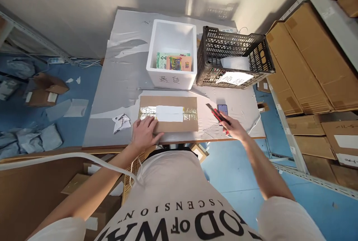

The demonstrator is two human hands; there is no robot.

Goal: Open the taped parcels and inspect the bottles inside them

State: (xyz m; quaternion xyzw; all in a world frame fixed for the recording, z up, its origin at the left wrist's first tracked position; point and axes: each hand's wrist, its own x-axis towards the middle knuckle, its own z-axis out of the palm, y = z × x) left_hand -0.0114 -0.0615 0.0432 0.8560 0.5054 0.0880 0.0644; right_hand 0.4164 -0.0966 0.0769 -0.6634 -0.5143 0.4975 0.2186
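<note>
A closed cardboard box (169, 126) lies flat at the front of the table, with clear tape across its middle and a white label (169, 114) over the tape. My left hand (145, 131) rests on the box's near left corner, fingers spread on its top and thumb along the near edge. To the right of the box, my right hand (232, 127) is wrapped round a red and black utility knife (218, 115), whose tip points up and left. Just behind that hand a phone (222, 109) lies on the table, partly covered by the knife and fingers.
Behind the box stand a white foam box (171, 78) with colourful packets (179, 63) inside and a black plastic crate (205, 67) with papers. Crumpled paper (122, 123) lies left of the box. Shelves with cartons (302, 66) rise at right. A white cable (69, 155) crosses my left forearm.
</note>
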